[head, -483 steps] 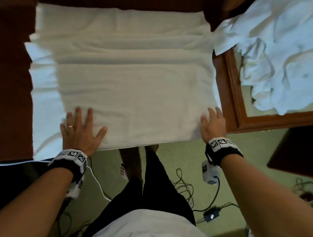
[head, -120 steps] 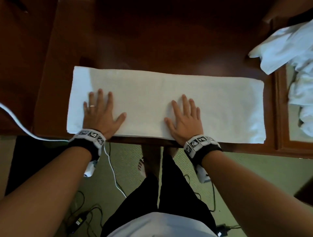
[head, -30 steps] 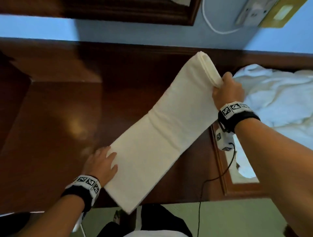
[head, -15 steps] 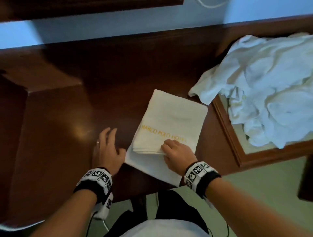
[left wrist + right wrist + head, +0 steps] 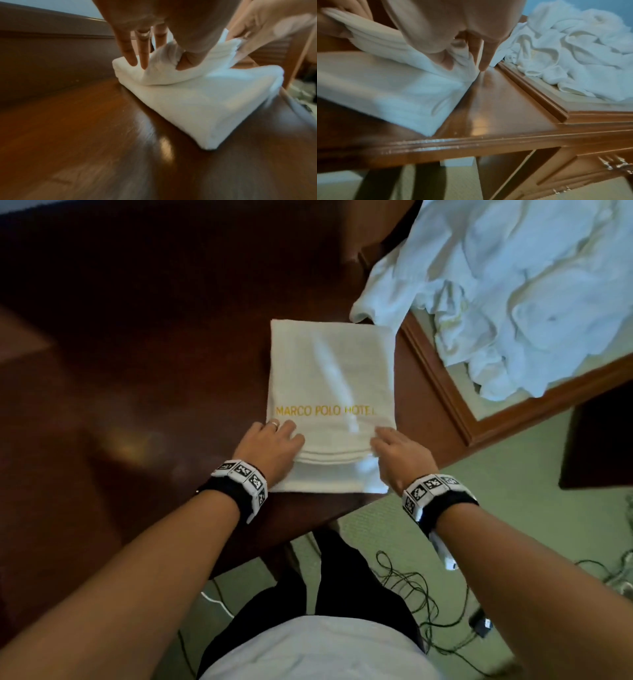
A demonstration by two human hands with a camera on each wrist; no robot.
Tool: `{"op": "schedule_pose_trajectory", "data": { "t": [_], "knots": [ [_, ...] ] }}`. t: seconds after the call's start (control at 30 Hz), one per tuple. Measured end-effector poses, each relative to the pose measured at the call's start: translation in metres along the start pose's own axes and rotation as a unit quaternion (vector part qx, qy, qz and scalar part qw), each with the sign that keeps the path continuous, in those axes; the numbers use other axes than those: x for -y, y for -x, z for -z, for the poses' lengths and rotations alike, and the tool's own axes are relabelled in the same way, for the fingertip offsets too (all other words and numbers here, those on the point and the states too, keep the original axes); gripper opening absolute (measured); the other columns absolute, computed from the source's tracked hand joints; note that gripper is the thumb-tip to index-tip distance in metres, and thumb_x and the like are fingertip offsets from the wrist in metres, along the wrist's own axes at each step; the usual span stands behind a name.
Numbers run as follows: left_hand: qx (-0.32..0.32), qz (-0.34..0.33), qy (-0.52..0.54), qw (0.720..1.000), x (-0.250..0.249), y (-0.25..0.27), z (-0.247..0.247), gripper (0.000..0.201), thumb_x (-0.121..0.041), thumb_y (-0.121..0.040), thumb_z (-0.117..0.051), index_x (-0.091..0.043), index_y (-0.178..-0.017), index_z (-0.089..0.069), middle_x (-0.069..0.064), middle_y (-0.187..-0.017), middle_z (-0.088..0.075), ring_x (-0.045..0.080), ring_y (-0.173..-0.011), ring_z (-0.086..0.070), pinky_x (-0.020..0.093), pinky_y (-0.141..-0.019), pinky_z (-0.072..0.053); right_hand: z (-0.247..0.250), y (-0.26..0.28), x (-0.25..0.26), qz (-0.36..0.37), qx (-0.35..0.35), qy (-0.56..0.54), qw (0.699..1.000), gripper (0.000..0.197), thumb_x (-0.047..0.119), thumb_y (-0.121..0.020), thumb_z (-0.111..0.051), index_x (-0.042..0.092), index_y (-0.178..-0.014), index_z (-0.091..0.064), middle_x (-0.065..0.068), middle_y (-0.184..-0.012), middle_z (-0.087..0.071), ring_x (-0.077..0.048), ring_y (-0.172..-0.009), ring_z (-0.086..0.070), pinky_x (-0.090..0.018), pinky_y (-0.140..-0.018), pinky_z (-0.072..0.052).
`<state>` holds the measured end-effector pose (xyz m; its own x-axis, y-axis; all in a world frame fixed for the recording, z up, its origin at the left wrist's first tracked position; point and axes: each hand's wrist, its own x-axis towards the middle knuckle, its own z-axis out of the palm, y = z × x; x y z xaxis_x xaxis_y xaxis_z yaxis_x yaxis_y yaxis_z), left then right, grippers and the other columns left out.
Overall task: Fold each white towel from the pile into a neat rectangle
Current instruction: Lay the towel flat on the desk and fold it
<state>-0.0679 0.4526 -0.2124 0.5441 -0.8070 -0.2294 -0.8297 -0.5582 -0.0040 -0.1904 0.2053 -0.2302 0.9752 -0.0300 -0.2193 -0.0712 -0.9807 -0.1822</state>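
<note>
A folded white towel (image 5: 330,378) with yellow "MARCO POLO HOTEL" lettering lies on the dark wooden desk (image 5: 137,364) near its front edge. My left hand (image 5: 287,436) pinches the near-left corner of the towel's upper layers, fingers on top and thumb underneath, as the left wrist view shows (image 5: 159,63). My right hand (image 5: 380,440) pinches the near-right corner the same way (image 5: 465,66). The upper layers' near edge is lifted a little off the bottom layer (image 5: 197,108). The pile of crumpled white towels (image 5: 513,285) lies at the right.
The pile rests on a framed wooden top (image 5: 442,392) to the right of the desk, one corner of it hanging close to the folded towel's far right corner. Bare desk spreads to the left. Cables (image 5: 411,587) lie on the green floor below.
My left hand has moved from the bare desk onto the towel's near-left corner. Both hands now hold the upper layers' near edge, and the towel lies squarer to the desk edge.
</note>
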Motion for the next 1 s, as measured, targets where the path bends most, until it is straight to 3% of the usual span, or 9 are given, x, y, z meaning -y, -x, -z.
{"op": "schedule_pose_trajectory", "data": {
  "t": [0.07,0.17,0.37,0.57,0.67,0.73,0.83,0.9,1.0],
  "knots": [
    [-0.056,0.014,0.021,0.998,0.003,-0.001,0.004,0.03,-0.016,-0.062,-0.077,-0.009,-0.089,-0.065,0.014,-0.091,-0.06,0.036,-0.075,-0.058,0.039,-0.059,-0.045,0.012,-0.003,0.003,-0.039,-0.067,-0.012,0.997,0.022,0.001,-0.07,-0.067,0.007,-0.09,-0.063,-0.012,-0.097,-0.062,-0.034,-0.087,-0.061,-0.033,-0.055,-0.044],
    [-0.125,0.034,0.08,0.988,0.009,0.019,0.0,0.028,-0.016,-0.066,-0.067,-0.006,-0.092,-0.064,0.016,-0.093,-0.057,0.037,-0.077,-0.055,0.042,-0.057,-0.048,0.015,0.007,0.012,0.002,-0.11,-0.005,0.994,0.026,0.013,-0.064,-0.07,0.008,-0.088,-0.061,-0.011,-0.09,-0.057,-0.033,-0.078,-0.054,-0.036,-0.058,-0.046],
    [-0.023,0.001,0.09,0.996,0.0,0.05,-0.035,0.035,-0.018,-0.064,-0.08,-0.012,-0.093,-0.061,0.011,-0.095,-0.055,0.036,-0.082,-0.055,0.042,-0.056,-0.052,-0.022,0.043,0.018,-0.012,-0.005,0.037,0.999,0.041,0.013,-0.06,-0.082,0.017,-0.095,-0.061,-0.004,-0.093,-0.055,-0.028,-0.08,-0.054,-0.033,-0.061,-0.044],
    [-0.083,-0.007,0.096,0.992,-0.004,0.055,-0.038,0.03,-0.002,-0.067,-0.073,-0.012,-0.089,-0.056,0.013,-0.087,-0.054,0.035,-0.074,-0.052,0.043,-0.054,-0.049,-0.013,0.038,0.031,0.001,-0.049,0.024,0.999,0.035,0.005,-0.054,-0.077,0.011,-0.083,-0.058,-0.008,-0.082,-0.055,-0.03,-0.07,-0.053,-0.036,-0.058,-0.041],
    [0.039,-0.053,0.102,0.993,-0.003,0.054,-0.04,0.04,-0.04,-0.073,-0.079,-0.022,-0.096,-0.052,0.006,-0.096,-0.052,0.032,-0.084,-0.051,0.041,-0.062,-0.05,-0.02,0.048,0.031,0.031,0.028,0.064,0.997,0.037,0.021,-0.056,-0.076,0.018,-0.088,-0.056,0.0,-0.085,-0.054,-0.026,-0.076,-0.054,-0.035,-0.063,-0.038],
    [0.116,-0.038,0.122,0.985,0.004,0.044,-0.031,0.054,-0.077,-0.075,-0.047,-0.027,-0.093,-0.051,0.0,-0.101,-0.051,0.025,-0.092,-0.051,0.04,-0.074,-0.049,-0.015,0.051,0.029,0.052,0.032,0.058,0.996,0.025,0.038,-0.07,-0.059,0.019,-0.087,-0.056,0.002,-0.084,-0.053,-0.025,-0.076,-0.053,-0.037,-0.067,-0.038],
    [-0.009,-0.008,0.166,0.986,0.01,0.026,-0.017,0.056,-0.072,-0.083,-0.034,-0.023,-0.084,-0.06,0.001,-0.089,-0.058,0.028,-0.085,-0.059,0.039,-0.072,-0.048,-0.004,0.034,0.031,0.063,-0.059,-0.01,0.996,0.026,0.037,-0.084,-0.046,0.015,-0.079,-0.058,-0.001,-0.076,-0.053,-0.028,-0.07,-0.052,-0.039,-0.066,-0.038],
    [-0.129,0.005,0.118,0.985,0.009,0.014,-0.019,0.048,-0.059,-0.09,-0.044,-0.018,-0.096,-0.068,0.005,-0.093,-0.062,0.032,-0.084,-0.06,0.041,-0.07,-0.046,-0.003,0.011,0.036,0.031,-0.124,-0.034,0.991,0.029,0.034,-0.09,-0.046,0.012,-0.091,-0.064,-0.005,-0.089,-0.059,-0.03,-0.08,-0.055,-0.039,-0.069,-0.041],
    [-0.089,0.038,0.09,0.991,-0.002,0.001,-0.031,0.059,-0.059,-0.091,-0.039,-0.024,-0.136,-0.054,0.008,-0.139,-0.053,0.034,-0.121,-0.05,0.045,-0.091,-0.041,-0.015,-0.016,0.047,-0.076,-0.078,-0.031,0.994,0.053,0.047,-0.096,-0.038,0.021,-0.141,-0.047,-0.01,-0.148,-0.043,-0.033,-0.133,-0.041,-0.048,-0.099,-0.037]
  ]
}}
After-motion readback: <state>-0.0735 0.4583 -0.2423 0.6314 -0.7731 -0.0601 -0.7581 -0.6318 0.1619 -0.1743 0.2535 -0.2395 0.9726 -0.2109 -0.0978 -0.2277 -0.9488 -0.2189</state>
